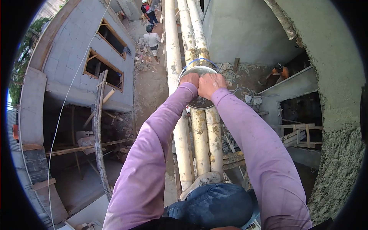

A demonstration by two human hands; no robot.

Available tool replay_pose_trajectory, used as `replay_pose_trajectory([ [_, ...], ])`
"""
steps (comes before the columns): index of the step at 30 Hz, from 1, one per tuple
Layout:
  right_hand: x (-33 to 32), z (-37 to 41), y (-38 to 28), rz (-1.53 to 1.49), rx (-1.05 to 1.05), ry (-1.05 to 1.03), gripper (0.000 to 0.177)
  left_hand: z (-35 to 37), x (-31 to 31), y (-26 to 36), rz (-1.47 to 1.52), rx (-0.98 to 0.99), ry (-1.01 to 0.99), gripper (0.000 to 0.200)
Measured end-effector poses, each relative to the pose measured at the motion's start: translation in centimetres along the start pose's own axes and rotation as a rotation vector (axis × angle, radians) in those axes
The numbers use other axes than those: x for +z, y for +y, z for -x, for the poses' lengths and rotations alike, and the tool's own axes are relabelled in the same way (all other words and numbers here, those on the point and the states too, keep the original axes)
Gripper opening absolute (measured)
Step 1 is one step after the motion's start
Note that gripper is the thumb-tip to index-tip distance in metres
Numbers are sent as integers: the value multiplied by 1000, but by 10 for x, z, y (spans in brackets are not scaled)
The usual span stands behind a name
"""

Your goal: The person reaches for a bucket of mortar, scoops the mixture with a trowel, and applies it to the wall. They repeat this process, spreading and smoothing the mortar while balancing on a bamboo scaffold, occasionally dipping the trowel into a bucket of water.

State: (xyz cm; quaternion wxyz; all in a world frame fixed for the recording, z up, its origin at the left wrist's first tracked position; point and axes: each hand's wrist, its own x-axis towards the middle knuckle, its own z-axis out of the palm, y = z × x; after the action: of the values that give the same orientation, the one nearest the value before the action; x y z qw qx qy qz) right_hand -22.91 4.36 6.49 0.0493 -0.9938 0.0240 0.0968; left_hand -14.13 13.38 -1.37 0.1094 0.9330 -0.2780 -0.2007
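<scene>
A round pail or basin [201, 69] with a pale rim and dark, wet-looking contents sits over the bamboo poles [199, 130] in front of me. My left hand [189, 79] and my right hand [212, 83] are side by side over its opening, knuckles up and touching each other. Both look closed, fingers curled down into the container. Whatever they grip, if anything, is hidden beneath them. A thin blue strip [199, 59] arcs past the container's far rim. Under me, my knee in blue jeans [214, 203] rests by the poles' near end.
Below runs a ground-level passage [149, 90] with rubble [142, 53] and two people [152, 40] in it. Another person in orange [281, 71] is at lower right. A block wall [73, 42] with window frames stands left; rough plastered wall [339, 161] rises close on the right.
</scene>
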Motion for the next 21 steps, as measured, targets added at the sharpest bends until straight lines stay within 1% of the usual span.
replay_pose_trajectory([
  [1,1,-1,-1,24,-41,1,24,-9,19,-9,-20,40,1,25],
  [2,8,-2,-2,-15,-7,76,22,-14,31,-14,-39,82,-2,26],
  [4,25,-1,1,-93,75,223,19,-1,24,-8,-67,120,0,27],
  [6,28,21,7,-246,63,409,15,9,12,5,-64,126,20,25],
  [7,31,39,10,-324,61,498,15,12,6,11,-126,142,28,23],
  [8,27,64,14,-428,95,500,18,17,-2,16,-188,160,33,21],
  [9,18,95,20,-532,133,502,24,21,-7,20,-252,182,37,19],
  [11,5,164,37,-487,240,486,22,20,-8,23,-385,215,68,16],
  [12,15,195,57,-480,302,541,21,23,-15,28,-394,232,84,14],
  [13,29,233,78,-472,385,587,20,31,-32,41,-439,241,92,18],
  [14,38,272,100,-468,433,657,14,39,-39,49,-403,280,225,23],
  [15,42,314,118,-586,576,642,10,45,-55,65,-457,223,193,29],
  [16,39,359,134,-684,729,592,22,51,-64,75,-447,288,307,32],
  [17,33,400,145,-562,802,570,34,60,-79,95,-457,328,355,33],
  [18,26,447,153,-425,857,481,40,60,-89,113,-452,377,371,32],
  [19,29,501,167,-411,940,354,40,56,-97,129,-409,489,389,31],
  [20,32,554,171,-520,1079,270,37,56,-101,148,-362,596,410,31],
  [21,34,599,168,-864,1117,338,35,61,-100,177,-327,696,413,31],
])
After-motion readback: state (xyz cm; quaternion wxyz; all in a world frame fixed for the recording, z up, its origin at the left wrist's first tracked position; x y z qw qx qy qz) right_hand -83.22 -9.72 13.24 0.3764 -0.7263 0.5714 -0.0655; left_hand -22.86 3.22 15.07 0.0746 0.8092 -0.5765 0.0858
